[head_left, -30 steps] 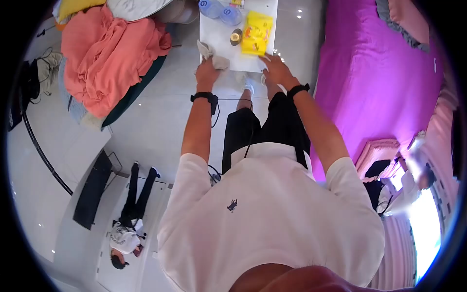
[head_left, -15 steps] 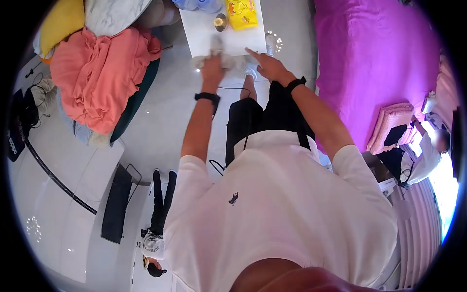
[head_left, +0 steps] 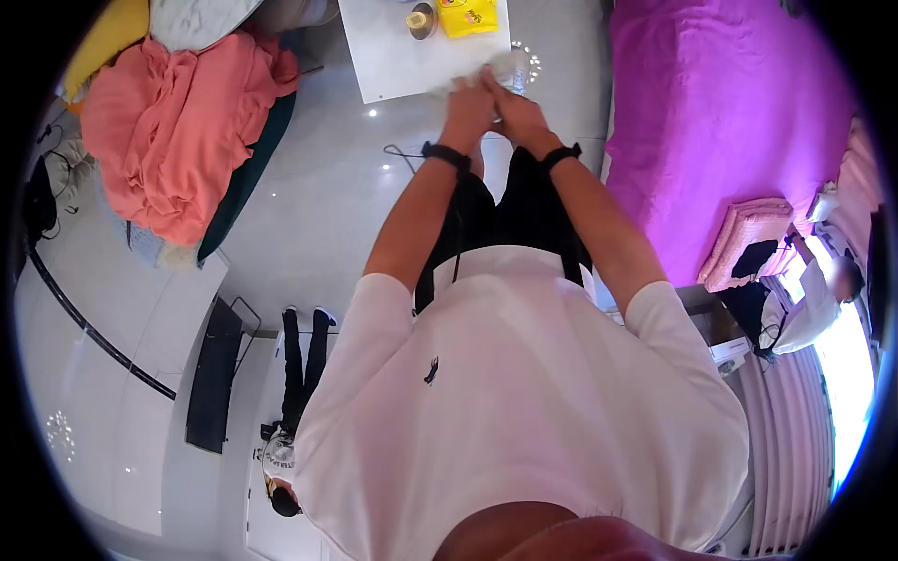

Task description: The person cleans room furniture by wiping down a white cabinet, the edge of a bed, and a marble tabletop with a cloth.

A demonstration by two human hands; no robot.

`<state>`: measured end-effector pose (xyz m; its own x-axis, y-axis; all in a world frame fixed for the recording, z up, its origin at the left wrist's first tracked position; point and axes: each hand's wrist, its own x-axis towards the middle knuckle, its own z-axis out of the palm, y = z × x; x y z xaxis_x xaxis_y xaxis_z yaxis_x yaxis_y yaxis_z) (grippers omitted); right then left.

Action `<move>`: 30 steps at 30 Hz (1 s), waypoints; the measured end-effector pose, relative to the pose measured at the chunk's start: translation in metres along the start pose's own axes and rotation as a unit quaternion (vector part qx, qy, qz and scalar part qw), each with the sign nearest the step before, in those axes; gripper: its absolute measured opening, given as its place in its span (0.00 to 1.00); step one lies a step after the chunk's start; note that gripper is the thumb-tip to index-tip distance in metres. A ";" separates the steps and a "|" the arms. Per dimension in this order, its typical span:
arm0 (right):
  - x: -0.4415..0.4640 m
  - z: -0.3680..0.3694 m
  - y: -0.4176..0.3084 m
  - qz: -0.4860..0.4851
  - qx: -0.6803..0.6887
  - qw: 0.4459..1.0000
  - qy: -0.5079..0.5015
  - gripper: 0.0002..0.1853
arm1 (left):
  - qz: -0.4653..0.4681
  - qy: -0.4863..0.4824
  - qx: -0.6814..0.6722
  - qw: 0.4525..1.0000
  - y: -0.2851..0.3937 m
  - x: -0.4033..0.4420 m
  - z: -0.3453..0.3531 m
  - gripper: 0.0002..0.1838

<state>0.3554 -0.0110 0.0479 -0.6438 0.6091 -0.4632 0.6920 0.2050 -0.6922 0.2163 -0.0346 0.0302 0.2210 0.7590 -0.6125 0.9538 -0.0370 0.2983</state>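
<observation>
My left hand (head_left: pixel 468 107) presses a blurred grey-white cloth (head_left: pixel 506 65) at the near edge of the white table (head_left: pixel 393 70). My right hand (head_left: pixel 520 120) is against it, index finger stretched out beside the left fingers; its other fingers are partly hidden. Farther back on the tabletop, a small dark jar with a gold top (head_left: pixel 421 21) stands beside a yellow packet (head_left: pixel 468 17). Both are clear of my hands.
A coral blanket (head_left: pixel 173 131) lies heaped at the left. At the right is a bed with a purple cover (head_left: pixel 720 122) and a folded pink quilt (head_left: pixel 748 238). One person (head_left: pixel 812 309) is at the far right, another (head_left: pixel 281 456) at lower left.
My left hand has moved right along the near table edge with the cloth and now meets my right hand. The view has shifted, leaving the blue-tinted bottles almost out of sight.
</observation>
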 end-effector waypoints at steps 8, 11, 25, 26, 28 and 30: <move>0.012 0.005 -0.006 -0.020 -0.019 0.994 0.109 0.40 | 0.133 0.138 -0.277 0.942 -0.042 -0.006 0.004 0.24; 0.043 0.030 -0.020 -0.040 -0.054 0.991 0.119 0.28 | 0.066 0.178 -0.251 0.949 -0.068 -0.058 -0.021 0.31; 0.048 -0.020 0.022 0.099 -0.202 0.953 0.204 0.27 | -0.141 0.200 -0.122 0.962 -0.121 -0.017 0.023 0.69; 0.049 -0.011 0.020 0.060 -0.185 0.955 0.223 0.24 | -0.179 0.177 -0.087 0.964 -0.113 -0.018 0.019 0.71; 0.051 0.012 0.003 -0.025 -0.069 0.954 0.290 0.14 | -0.173 0.194 -0.041 0.965 -0.118 -0.009 0.036 0.75; 0.061 0.041 -0.013 -0.037 -0.121 0.951 0.282 0.11 | -0.156 0.185 -0.022 0.970 -0.133 -0.003 0.055 0.77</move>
<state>0.2936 -0.0081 0.0055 -0.4637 0.8860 -0.0009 0.7507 0.3923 -0.5316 0.1003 -0.0675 -0.0473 -0.1725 0.9105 -0.3758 0.9509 0.2535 0.1775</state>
